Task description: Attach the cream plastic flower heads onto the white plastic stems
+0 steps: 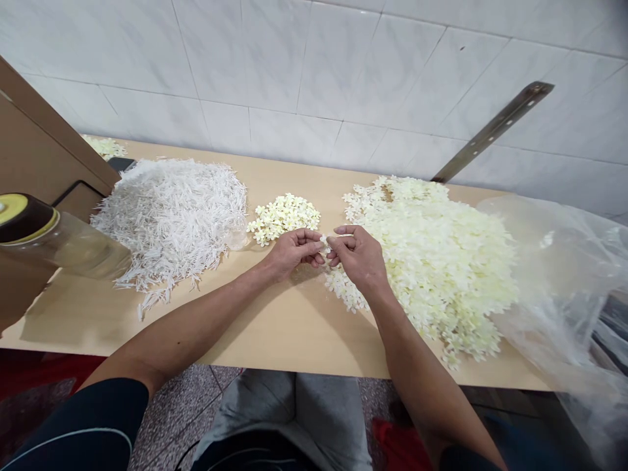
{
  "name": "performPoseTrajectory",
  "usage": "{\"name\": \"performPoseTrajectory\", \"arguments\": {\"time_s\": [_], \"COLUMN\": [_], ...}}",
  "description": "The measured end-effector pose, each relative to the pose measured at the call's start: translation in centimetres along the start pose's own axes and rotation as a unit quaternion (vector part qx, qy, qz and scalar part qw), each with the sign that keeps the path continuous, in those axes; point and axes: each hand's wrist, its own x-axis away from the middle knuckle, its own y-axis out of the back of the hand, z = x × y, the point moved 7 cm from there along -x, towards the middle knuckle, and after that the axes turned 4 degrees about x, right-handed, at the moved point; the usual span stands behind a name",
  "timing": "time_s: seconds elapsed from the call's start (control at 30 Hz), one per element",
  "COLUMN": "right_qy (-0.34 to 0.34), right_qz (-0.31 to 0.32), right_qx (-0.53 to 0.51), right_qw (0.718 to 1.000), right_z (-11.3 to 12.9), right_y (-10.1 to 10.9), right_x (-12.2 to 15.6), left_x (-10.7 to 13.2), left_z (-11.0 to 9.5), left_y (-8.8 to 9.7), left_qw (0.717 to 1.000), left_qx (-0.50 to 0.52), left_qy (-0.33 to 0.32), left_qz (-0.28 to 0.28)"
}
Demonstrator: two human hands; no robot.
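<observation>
My left hand (296,254) and my right hand (357,255) meet over the middle of the table, fingertips pinched together. Between them is a small white artificial flower (325,244), partly hidden by the fingers. Just beyond my left hand lies a small pile of pale yellow flowers (284,218). Beside and under my right hand spreads a large heap of loose cream flower heads (436,252). Off to the left sits a heap of thin white stem-like pieces (176,209).
A lidded clear bottle (73,245) stands at the left by a brown cardboard panel (44,144). Clear plastic sheeting (554,261) drapes over the table's right end. A slotted metal strip (495,131) leans on the tiled wall (294,65).
</observation>
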Motion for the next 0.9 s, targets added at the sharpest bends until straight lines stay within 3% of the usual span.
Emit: {"name": "performPoseTrajectory", "arguments": {"time_s": [0.13,0.43,0.67,0.9], "right_qy": [-0.013,-0.026,-0.056,-0.031], "right_qz": [0.023,0.051,0.100,0.081], "right_qx": [-0.002,-0.100,-0.112,-0.130], "right_qw": [1.000,0.993,0.987,0.988], "right_z": [-0.38,-0.60,-0.65,-0.69], "right_y": [-0.13,0.68,0.15,0.57], "right_x": [-0.09,-0.39,-0.24,-0.45], "left_x": [-0.11,0.02,0.12,0.33], "left_z": [-0.04,-0.01,-0.03,-0.13], "left_y": [0.22,0.29,0.13,-0.11], "left_qw": [1.000,0.999,0.999,0.999], "left_qx": [0.000,0.023,0.016,0.012], "left_qy": [-0.010,0.038,0.042,0.046], "left_qz": [-0.004,-0.027,-0.016,-0.007]}}
